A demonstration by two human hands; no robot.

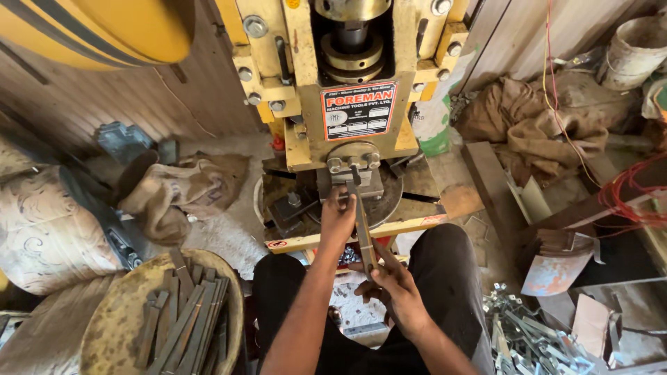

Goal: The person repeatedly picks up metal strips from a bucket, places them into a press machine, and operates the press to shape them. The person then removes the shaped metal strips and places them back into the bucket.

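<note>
A long flat metal strip [363, 229] runs from my lap up to the die of a yellow punch press [354, 104]. My right hand [392, 288] grips the near end of the strip. My left hand [338, 219] holds the strip's far end at the press bed, right under the punch head [353, 165]. The strip's tip is hidden beneath the tooling.
A round basket [125, 305] holding several flat metal strips sits at my lower left. A heap of small punched metal pieces [528, 333] lies at my lower right. Burlap sacks [535, 125], a white bucket [632, 52] and red wire [632, 191] crowd the right side.
</note>
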